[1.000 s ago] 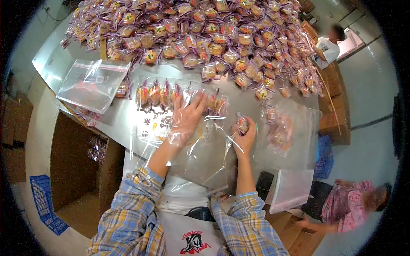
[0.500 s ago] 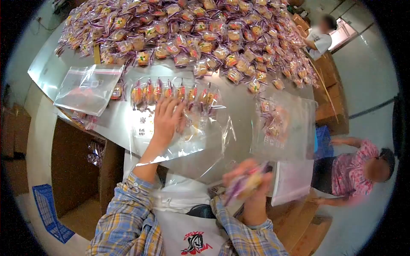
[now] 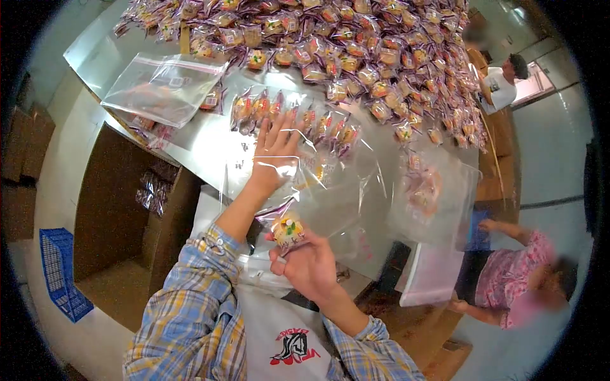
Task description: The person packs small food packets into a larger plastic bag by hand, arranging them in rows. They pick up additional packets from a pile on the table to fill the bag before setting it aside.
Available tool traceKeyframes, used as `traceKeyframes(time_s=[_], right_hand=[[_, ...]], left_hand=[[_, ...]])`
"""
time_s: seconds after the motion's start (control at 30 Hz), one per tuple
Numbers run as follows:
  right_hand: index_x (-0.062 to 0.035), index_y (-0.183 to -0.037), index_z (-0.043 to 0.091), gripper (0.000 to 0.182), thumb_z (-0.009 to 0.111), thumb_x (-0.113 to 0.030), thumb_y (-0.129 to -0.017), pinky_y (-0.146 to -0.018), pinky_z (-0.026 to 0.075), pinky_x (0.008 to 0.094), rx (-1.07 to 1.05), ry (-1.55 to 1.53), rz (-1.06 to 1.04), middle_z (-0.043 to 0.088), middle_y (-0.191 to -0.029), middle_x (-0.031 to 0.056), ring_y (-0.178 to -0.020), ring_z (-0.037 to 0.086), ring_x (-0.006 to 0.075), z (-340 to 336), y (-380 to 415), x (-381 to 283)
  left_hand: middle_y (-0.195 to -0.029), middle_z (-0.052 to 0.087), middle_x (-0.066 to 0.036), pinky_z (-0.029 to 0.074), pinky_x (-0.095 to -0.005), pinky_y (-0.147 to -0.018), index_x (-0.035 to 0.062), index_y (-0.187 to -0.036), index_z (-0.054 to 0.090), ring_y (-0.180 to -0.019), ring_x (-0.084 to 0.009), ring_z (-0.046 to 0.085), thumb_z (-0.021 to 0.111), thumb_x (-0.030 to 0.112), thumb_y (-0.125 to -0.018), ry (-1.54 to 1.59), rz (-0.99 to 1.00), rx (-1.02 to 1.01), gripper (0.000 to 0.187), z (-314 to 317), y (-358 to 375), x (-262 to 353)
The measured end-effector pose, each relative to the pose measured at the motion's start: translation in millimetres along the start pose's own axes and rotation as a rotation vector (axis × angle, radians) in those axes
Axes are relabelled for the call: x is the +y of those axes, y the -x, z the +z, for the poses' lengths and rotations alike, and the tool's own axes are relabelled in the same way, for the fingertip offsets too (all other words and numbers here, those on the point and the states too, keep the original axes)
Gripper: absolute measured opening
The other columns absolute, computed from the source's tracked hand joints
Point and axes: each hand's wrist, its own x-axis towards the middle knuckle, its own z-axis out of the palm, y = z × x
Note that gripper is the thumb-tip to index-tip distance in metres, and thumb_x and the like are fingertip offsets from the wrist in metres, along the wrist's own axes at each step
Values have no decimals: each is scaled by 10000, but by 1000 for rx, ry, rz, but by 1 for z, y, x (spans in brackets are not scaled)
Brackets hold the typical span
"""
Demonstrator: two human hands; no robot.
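Note:
My left hand point(image 3: 276, 152) has its fingers stretched out over a large clear plastic bag point(image 3: 343, 184), with the bag's film overlapping the hand and wrist. Just beyond the fingertips, a row of wrapped small cakes point(image 3: 323, 126) stands on edge inside the bag. Close to my body at the bag's near end, my right hand point(image 3: 311, 263) is closed on a single wrapped cake point(image 3: 288, 230). This cake sits in clear film with purple edges and has a yellow top with a green mark.
A big heap of wrapped cakes point(image 3: 381, 57) covers the table's far side. Clear bags point(image 3: 162, 89) lie at left, and another filled bag point(image 3: 422, 190) at right. Cardboard boxes point(image 3: 121, 209) and a blue crate point(image 3: 60, 273) stand left. A person point(image 3: 515, 273) is at right, another point(image 3: 499, 86) farther back.
My right hand has brought its wrapped cake left and up to the bag's near end. The view has shifted; the left hand still lies over the row, fingers more spread.

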Motion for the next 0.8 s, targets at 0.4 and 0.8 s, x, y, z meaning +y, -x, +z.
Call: traceKeyframes(time_s=[0.4, 0.8], right_hand=[[-35, -1438, 513, 699, 748, -219, -806, -920, 553, 461, 276, 2151, -574, 585, -1215, 192, -1129, 581, 390, 8, -18, -31], [-43, -1374, 573, 599, 716, -136, -799, -1130, 340, 653, 124, 2390, -438, 571, -1278, 195, -1275, 530, 409, -3, -9, -63]], left_hand=[[-1580, 487, -115, 218, -552, -1276, 82, -1469, 559, -1503, -303, 396, 722, 222, -845, 43, -63, 32, 659, 1, 6, -1], [-1505, 528, -163, 127, -645, -1262, 46, -1475, 527, -1452, -350, 433, 738, 419, -878, 269, -82, 209, 735, -4, 8, -5]])
